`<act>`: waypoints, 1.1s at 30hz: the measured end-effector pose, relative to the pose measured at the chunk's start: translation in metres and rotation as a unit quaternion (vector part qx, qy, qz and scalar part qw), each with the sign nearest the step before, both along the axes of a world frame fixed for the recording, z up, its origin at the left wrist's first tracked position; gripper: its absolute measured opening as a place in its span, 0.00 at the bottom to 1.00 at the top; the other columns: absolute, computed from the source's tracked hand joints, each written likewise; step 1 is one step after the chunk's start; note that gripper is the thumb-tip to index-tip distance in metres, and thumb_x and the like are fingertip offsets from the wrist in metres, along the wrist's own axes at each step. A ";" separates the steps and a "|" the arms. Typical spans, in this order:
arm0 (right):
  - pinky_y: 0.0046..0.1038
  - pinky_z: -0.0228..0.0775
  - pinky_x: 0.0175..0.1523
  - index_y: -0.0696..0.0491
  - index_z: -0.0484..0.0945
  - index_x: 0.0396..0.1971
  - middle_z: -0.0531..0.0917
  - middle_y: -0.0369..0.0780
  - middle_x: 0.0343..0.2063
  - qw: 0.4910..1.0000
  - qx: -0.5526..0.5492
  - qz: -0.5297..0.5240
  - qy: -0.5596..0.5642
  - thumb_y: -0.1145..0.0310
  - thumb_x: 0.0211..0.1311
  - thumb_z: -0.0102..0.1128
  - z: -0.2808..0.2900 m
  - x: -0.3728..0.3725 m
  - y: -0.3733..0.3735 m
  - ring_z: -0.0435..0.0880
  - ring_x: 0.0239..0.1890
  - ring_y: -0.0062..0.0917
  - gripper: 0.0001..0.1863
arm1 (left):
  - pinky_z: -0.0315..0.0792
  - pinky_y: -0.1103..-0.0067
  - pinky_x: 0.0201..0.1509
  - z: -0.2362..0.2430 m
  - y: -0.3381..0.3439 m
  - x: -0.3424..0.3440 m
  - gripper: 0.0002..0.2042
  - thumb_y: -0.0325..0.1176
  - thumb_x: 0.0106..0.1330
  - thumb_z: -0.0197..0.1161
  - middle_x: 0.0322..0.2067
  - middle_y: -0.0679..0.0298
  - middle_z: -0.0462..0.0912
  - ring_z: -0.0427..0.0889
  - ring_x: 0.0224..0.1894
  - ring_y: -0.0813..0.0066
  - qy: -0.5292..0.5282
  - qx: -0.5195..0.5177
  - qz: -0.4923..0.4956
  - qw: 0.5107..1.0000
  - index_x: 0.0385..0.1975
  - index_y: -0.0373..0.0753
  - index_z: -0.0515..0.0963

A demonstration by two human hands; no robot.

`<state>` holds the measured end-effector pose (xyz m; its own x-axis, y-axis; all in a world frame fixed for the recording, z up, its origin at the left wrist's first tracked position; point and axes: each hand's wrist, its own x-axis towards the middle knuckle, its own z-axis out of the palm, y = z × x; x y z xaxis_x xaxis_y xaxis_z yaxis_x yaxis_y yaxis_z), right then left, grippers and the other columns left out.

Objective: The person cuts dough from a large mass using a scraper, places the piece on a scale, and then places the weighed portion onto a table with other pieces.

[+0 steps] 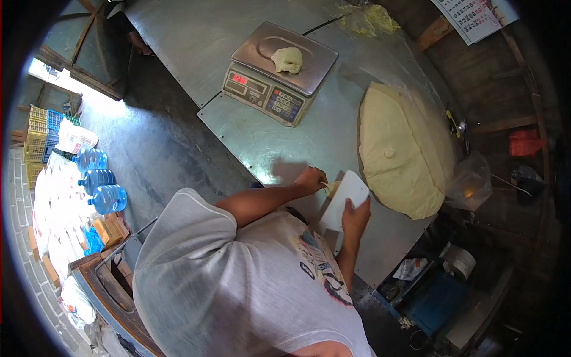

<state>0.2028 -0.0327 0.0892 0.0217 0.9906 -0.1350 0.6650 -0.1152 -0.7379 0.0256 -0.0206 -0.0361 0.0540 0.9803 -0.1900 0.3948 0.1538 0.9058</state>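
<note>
My right hand grips a flat white dough scraper, its blade tilted over the metal table. Closed fingers of my left hand pinch a small piece of pale dough, which meets the scraper's left edge. Right of both hands, a large slab of dough lies on the table, with a small round bump on top. Farther off stands a digital scale with a lit red display. A lump of dough rests on its metal pan.
The metal table runs from near me to the far left. Clear plastic bags hang at its right side. A blue bin-like object stands below right. Several blue water bottles, crates and white sacks line the left.
</note>
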 end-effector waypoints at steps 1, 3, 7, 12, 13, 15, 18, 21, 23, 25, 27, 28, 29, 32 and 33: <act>0.43 0.72 0.52 0.64 0.69 0.52 0.81 0.57 0.39 0.996 -0.017 -0.001 -0.083 0.73 0.54 0.63 -0.009 -0.018 0.003 0.81 0.46 0.51 0.25 | 0.78 0.67 0.46 -0.001 -0.001 -0.002 0.07 0.28 0.51 0.67 0.32 0.52 0.85 0.84 0.38 0.55 0.001 0.001 0.002 1.000 0.30 0.36 0.83; 0.45 0.71 0.51 0.64 0.66 0.52 0.81 0.59 0.38 0.988 -0.039 0.011 -0.150 0.71 0.55 0.62 -0.035 -0.040 0.013 0.80 0.45 0.53 0.26 | 0.77 0.66 0.45 -0.002 -0.004 -0.001 0.06 0.26 0.51 0.64 0.31 0.52 0.84 0.83 0.38 0.53 0.030 0.038 -0.002 0.999 0.29 0.35 0.81; 0.40 0.71 0.54 0.63 0.66 0.54 0.80 0.56 0.43 0.997 -0.045 0.015 -0.056 0.72 0.53 0.65 -0.068 -0.016 0.036 0.80 0.48 0.48 0.29 | 0.75 0.62 0.42 0.011 -0.003 -0.010 0.08 0.24 0.52 0.61 0.32 0.49 0.80 0.81 0.38 0.48 0.053 0.066 0.083 0.993 0.33 0.34 0.75; 0.31 0.66 0.59 0.62 0.69 0.56 0.78 0.45 0.51 0.980 -0.057 -0.051 0.184 0.83 0.54 0.61 -0.062 0.032 0.007 0.78 0.52 0.31 0.26 | 0.70 0.60 0.40 -0.005 0.015 -0.047 0.15 0.26 0.56 0.59 0.35 0.47 0.72 0.75 0.36 0.45 -0.062 0.122 0.151 0.979 0.40 0.36 0.63; 0.32 0.66 0.59 0.63 0.68 0.57 0.78 0.45 0.51 0.968 -0.052 -0.059 0.239 0.83 0.56 0.59 -0.062 0.047 -0.002 0.77 0.53 0.32 0.26 | 0.70 0.60 0.40 0.002 0.019 -0.049 0.15 0.26 0.56 0.59 0.35 0.47 0.72 0.75 0.36 0.45 -0.064 0.119 0.150 0.979 0.40 0.36 0.63; 0.32 0.66 0.60 0.63 0.67 0.57 0.78 0.45 0.51 0.963 -0.068 -0.090 0.245 0.82 0.57 0.58 -0.059 0.075 -0.016 0.77 0.53 0.32 0.26 | 0.70 0.62 0.40 0.046 0.033 -0.056 0.16 0.29 0.58 0.62 0.34 0.49 0.73 0.75 0.36 0.47 -0.068 0.102 0.173 0.977 0.40 0.36 0.63; 0.33 0.66 0.60 0.63 0.66 0.59 0.77 0.46 0.53 0.947 -0.083 -0.176 0.256 0.80 0.58 0.58 -0.023 0.073 -0.023 0.77 0.53 0.33 0.26 | 0.70 0.64 0.46 0.148 0.066 -0.094 0.20 0.33 0.60 0.65 0.44 0.50 0.71 0.74 0.46 0.54 -0.021 0.194 0.185 0.963 0.47 0.38 0.64; 0.34 0.66 0.60 0.62 0.66 0.60 0.75 0.47 0.55 0.921 -0.085 -0.225 0.307 0.79 0.59 0.57 -0.008 0.072 -0.023 0.76 0.54 0.34 0.27 | 0.65 0.62 0.58 0.210 0.103 -0.142 0.30 0.36 0.58 0.68 0.53 0.48 0.68 0.69 0.55 0.51 0.159 0.442 0.279 0.838 0.58 0.37 0.62; 0.34 0.65 0.60 0.62 0.65 0.60 0.74 0.47 0.56 0.903 -0.087 -0.220 0.358 0.79 0.59 0.57 -0.006 0.070 -0.019 0.75 0.56 0.35 0.27 | 0.62 0.60 0.61 0.197 0.132 -0.177 0.33 0.35 0.56 0.68 0.57 0.47 0.65 0.66 0.59 0.50 0.223 0.439 0.288 0.821 0.60 0.35 0.61; 0.34 0.65 0.60 0.62 0.65 0.61 0.74 0.47 0.55 0.910 -0.092 -0.218 0.342 0.79 0.59 0.57 0.002 0.060 -0.019 0.75 0.56 0.35 0.28 | 0.55 0.58 0.68 0.165 0.136 -0.192 0.38 0.36 0.53 0.69 0.65 0.48 0.58 0.57 0.66 0.46 0.346 0.284 0.283 0.848 0.64 0.35 0.59; 0.33 0.65 0.60 0.62 0.65 0.61 0.74 0.46 0.55 0.918 -0.081 -0.214 0.323 0.79 0.59 0.57 0.007 0.055 -0.015 0.75 0.56 0.35 0.28 | 0.48 0.55 0.71 0.127 0.121 -0.190 0.41 0.38 0.54 0.68 0.70 0.49 0.51 0.49 0.71 0.43 0.390 0.146 0.252 0.874 0.67 0.36 0.55; 0.33 0.65 0.60 0.62 0.65 0.61 0.75 0.46 0.55 0.925 -0.057 -0.213 0.310 0.79 0.59 0.57 0.007 0.055 -0.018 0.75 0.56 0.34 0.28 | 0.45 0.52 0.72 0.115 0.109 -0.190 0.42 0.40 0.54 0.68 0.71 0.48 0.48 0.45 0.72 0.42 0.387 0.165 0.252 0.872 0.68 0.36 0.54; 0.33 0.65 0.60 0.62 0.65 0.61 0.75 0.46 0.55 0.928 -0.041 -0.219 0.298 0.79 0.60 0.57 0.006 0.051 -0.025 0.75 0.56 0.34 0.27 | 0.45 0.52 0.72 0.104 0.103 -0.190 0.42 0.40 0.54 0.68 0.71 0.48 0.48 0.45 0.72 0.42 0.388 0.173 0.246 0.871 0.68 0.36 0.54; 0.33 0.64 0.60 0.62 0.66 0.60 0.75 0.46 0.55 0.901 -0.076 -0.250 0.346 0.78 0.60 0.57 0.015 0.042 -0.024 0.75 0.55 0.34 0.27 | 0.42 0.48 0.71 0.084 0.092 -0.208 0.43 0.44 0.56 0.67 0.71 0.47 0.47 0.44 0.72 0.41 0.297 0.220 0.248 0.895 0.69 0.37 0.53; 0.33 0.65 0.59 0.62 0.66 0.61 0.75 0.46 0.55 0.915 -0.085 -0.250 0.305 0.78 0.60 0.57 0.003 0.047 -0.024 0.76 0.55 0.34 0.27 | 0.42 0.47 0.71 0.082 0.104 -0.214 0.43 0.47 0.57 0.66 0.71 0.46 0.47 0.44 0.72 0.42 0.315 0.243 0.253 0.882 0.69 0.37 0.53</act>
